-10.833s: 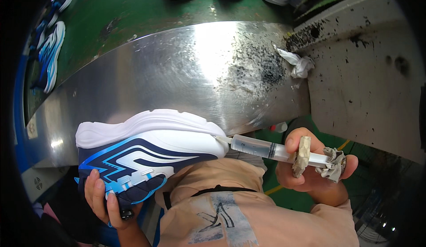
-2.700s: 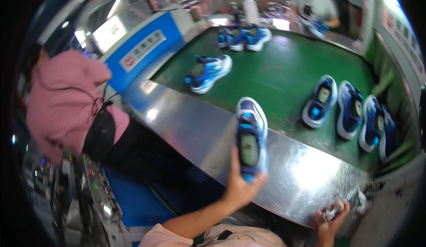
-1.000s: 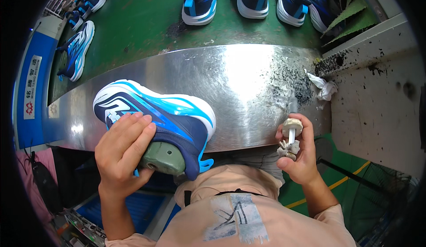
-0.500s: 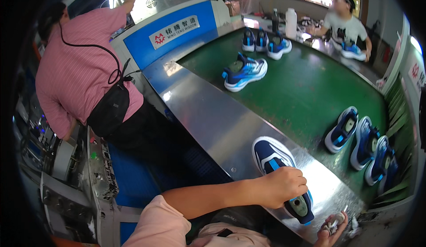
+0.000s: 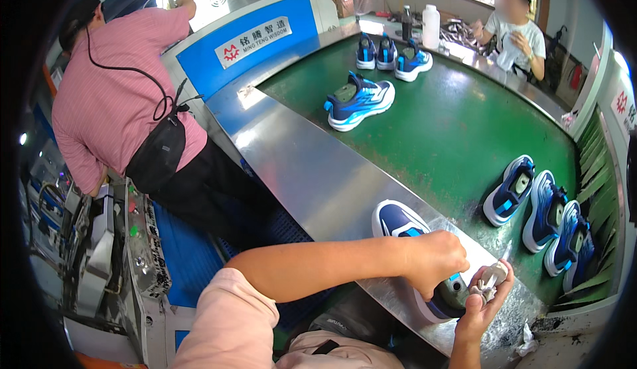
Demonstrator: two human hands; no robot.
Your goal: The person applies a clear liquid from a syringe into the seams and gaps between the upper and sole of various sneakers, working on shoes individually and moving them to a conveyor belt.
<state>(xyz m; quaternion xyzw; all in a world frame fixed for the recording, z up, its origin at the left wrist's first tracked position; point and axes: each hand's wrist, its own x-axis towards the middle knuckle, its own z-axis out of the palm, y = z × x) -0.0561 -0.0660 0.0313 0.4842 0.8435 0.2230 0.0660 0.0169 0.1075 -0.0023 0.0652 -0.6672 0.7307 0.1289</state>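
Observation:
A navy, white and bright-blue sneaker [image 5: 398, 222] lies on the metal ledge in front of me, its toe pointing away. A grey-green shoe last with a round hole shows in its collar. My left hand [image 5: 438, 266] is closed above the middle of the sneaker and hides part of it; what its fingers grip is out of sight. Close beside the heel, my right hand [image 5: 484, 303] is palm-up with curled fingers. It holds a crumpled off-white wad [image 5: 488, 284], whose material I cannot make out.
Past the metal ledge [image 5: 318, 170] is a green belt [image 5: 438, 130] with several similar sneakers [image 5: 361, 100]. A person in pink [image 5: 126, 90] stands left by a blue-and-white machine [image 5: 265, 44]. Another person [image 5: 521, 37] sits across the belt. Green strips [image 5: 600, 163] hang at right.
My right hand has risen beside the left, bringing the wad close to the sneaker's heel. My left fist has shifted slightly right. The person across now holds something whitish instead of a sneaker.

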